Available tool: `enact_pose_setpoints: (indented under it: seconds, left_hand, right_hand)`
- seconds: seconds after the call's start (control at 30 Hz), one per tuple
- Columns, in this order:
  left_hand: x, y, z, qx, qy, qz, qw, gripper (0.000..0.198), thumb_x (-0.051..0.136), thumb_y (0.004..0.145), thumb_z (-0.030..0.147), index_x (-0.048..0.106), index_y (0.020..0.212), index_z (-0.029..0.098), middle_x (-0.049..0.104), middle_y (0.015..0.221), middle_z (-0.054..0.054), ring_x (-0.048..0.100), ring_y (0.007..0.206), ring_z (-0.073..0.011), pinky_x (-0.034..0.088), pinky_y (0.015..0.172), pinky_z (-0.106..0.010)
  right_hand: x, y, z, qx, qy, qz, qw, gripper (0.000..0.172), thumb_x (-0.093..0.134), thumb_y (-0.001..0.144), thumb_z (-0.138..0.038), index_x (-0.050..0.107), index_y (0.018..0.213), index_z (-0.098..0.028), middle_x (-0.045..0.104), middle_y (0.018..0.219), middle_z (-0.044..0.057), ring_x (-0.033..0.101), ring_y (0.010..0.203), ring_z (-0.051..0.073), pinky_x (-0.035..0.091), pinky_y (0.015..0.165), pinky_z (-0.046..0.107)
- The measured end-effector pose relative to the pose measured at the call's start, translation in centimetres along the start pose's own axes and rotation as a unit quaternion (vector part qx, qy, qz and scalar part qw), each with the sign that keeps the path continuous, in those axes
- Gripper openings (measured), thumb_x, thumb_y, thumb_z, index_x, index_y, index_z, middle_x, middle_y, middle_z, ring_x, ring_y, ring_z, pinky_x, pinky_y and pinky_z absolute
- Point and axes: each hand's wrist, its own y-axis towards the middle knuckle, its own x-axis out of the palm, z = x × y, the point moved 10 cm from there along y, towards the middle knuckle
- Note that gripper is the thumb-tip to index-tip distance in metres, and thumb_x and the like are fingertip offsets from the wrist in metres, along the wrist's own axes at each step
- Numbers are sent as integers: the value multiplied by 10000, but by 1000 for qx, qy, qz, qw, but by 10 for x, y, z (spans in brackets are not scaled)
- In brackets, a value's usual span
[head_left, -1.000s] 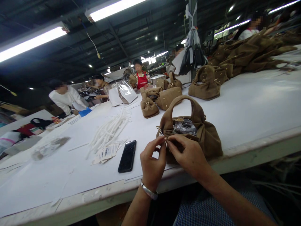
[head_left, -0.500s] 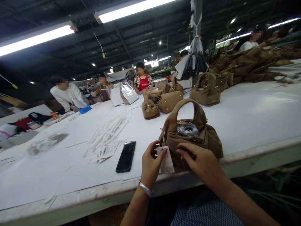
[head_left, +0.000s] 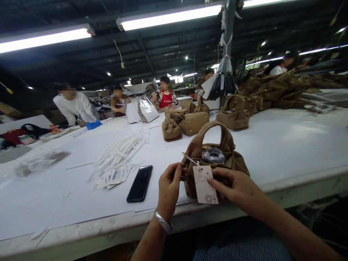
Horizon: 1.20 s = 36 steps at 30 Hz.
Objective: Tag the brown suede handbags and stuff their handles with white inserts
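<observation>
Table (head_left: 285, 152) white beneath bag (head_left: 234, 158); tube lights (head_left: 174, 17) overhead.

The one camera sits on the head, looking forward and down at the close hands (head_left: 169, 186) and far across the table (head_left: 288, 145).
</observation>
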Motion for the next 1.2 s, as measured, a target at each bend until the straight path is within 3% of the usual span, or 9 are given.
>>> enact_pose_setpoints:
  seconds: [0.13,0.27,0.43,0.53,0.63,0.73,1.0,1.1,1.2]
  left_hand:
    - [-2,4,12,51,44,10,998,212,645,892,345,687,1014,176,737,896,-46,679,806,-154,554,726,-246]
    - [28,-4,37,157,150,-52,975,147,596,924,257,704,1017,219,743,960,-25,686,855,-161,558,787,-267]
    - [89,-22,71,332,330,-154,870,213,549,944,212,640,1136,215,676,1229,-52,625,1128,-205,511,990,-361]
    - [114,-17,72,339,429,-179,818,307,595,932,344,582,1203,200,671,1223,-71,611,1131,-259,494,993,-451]
    - [126,-4,67,310,494,-181,792,342,646,886,453,605,1087,179,716,1005,-67,653,974,-274,515,911,-470]
    - [127,6,63,282,533,-161,781,394,691,834,500,630,1011,152,720,920,-83,664,905,-293,527,858,-477]
    - [136,-10,51,300,546,-232,747,187,626,902,367,709,915,200,746,926,-64,685,910,-280,526,883,-461]
    - [137,-17,45,300,553,-256,734,196,559,945,326,693,962,185,746,918,-77,698,832,-264,555,764,-409]
    - [136,-24,48,342,541,-259,724,206,529,968,327,672,961,179,743,932,-72,696,843,-255,552,765,-400]
  right_hand:
    - [-38,6,-13,-7,-92,38,995,333,548,917,-478,719,1056,-228,749,904,0,684,763,170,503,638,254]
    - [-67,26,-46,-89,-254,70,960,259,533,939,-414,722,1009,-251,740,860,-16,656,725,150,443,632,254]
    - [-73,50,-73,-165,-430,64,885,222,519,961,-323,711,974,-212,738,883,31,656,771,178,401,657,271]
    - [-74,52,-79,-174,-488,73,852,215,529,961,-318,709,942,-202,736,858,43,664,759,187,389,641,272]
    - [-75,48,-84,-194,-509,91,833,204,548,959,-352,703,972,-221,737,853,32,673,753,192,389,631,271]
    - [-70,47,-77,-203,-507,74,834,179,552,959,-325,689,991,-215,736,883,40,681,778,199,411,642,273]
    - [-35,39,-34,-206,-357,-28,911,223,498,933,-148,654,1085,-193,730,1053,57,686,958,196,510,837,289]
    - [-28,36,-22,-209,-351,-39,912,301,486,910,-97,639,1151,-194,727,1114,65,689,1007,200,529,873,305]
    - [-27,30,-19,-232,-398,-35,887,352,510,873,-56,631,1172,-196,733,1106,69,705,984,204,552,855,308]
